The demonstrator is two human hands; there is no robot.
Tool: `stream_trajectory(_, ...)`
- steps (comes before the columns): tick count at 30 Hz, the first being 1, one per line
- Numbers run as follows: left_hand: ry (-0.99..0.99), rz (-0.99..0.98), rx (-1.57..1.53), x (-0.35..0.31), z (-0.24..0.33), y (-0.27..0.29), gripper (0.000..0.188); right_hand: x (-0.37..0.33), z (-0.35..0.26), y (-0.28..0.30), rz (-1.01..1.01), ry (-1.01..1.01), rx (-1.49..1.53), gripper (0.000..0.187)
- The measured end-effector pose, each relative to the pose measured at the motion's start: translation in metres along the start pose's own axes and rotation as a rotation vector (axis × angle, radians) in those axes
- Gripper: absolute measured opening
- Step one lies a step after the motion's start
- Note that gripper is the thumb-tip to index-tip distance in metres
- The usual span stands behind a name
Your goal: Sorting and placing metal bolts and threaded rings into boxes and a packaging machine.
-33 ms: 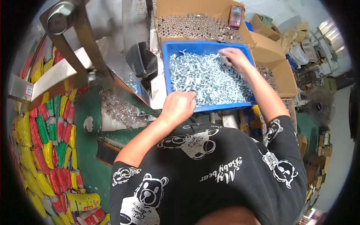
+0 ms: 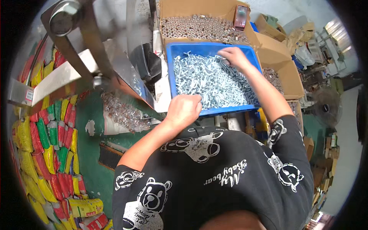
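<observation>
A blue plastic bin [image 2: 171,71] stands in front of me, filled with small silvery metal pieces [image 2: 207,78] like short screws or pins. Over its far right part, my right hand [image 2: 234,58] is held low with bent fingers close together. Whether a piece is pinched there is too small to tell. At the bin's near left corner, my left hand [image 2: 185,109] is closed with the thumb side up. A tiny dark spot shows by its fingertips, but what it grips, if anything, I cannot make out.
Behind the bin, a cardboard box [image 2: 214,15] holds rows of small ring-ended cylinders; a phone [image 2: 240,17] leans there. An open carton [image 2: 283,69] stands right. Left are a metal machine arm [image 2: 73,57], a black scoop-like part [image 2: 147,63] and stacked coloured bags [image 2: 50,142].
My right hand has moved slightly left over the metal pieces. My left hand stays nearly in place. The metal machine arm at the left has shifted a little.
</observation>
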State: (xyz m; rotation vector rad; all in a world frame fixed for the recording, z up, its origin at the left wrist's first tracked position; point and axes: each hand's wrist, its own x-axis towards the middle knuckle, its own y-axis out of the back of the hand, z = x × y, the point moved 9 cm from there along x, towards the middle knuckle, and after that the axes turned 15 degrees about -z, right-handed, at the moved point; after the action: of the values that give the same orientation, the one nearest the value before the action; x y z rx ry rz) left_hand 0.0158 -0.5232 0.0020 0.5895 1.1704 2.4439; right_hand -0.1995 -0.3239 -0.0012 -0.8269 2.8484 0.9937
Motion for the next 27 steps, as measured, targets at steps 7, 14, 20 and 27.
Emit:
stream_trajectory(7, -0.074, -0.028, -0.083, 0.0, 0.002, -0.001, 0.01, 0.066, 0.012, -0.065, -0.012, -0.087, -0.881, 0.017)
stream_trajectory(14, -0.093, 0.059, -0.129, -0.003, -0.003, 0.006, 0.011, 0.038, -0.054, -0.058, 0.118, 0.178, -0.655, 0.016)
stream_trajectory(20, -0.044, 0.044, -0.049, 0.002, 0.01, 0.003, 0.013, 0.05, -0.145, -0.122, -0.215, 0.176, -0.167, 0.026)
stream_trajectory(27, 0.014, 0.027, 0.016, 0.026, 0.023, -0.016, 0.012, 0.013, -0.13, -0.07, -0.217, 0.34, 0.171, 0.035)
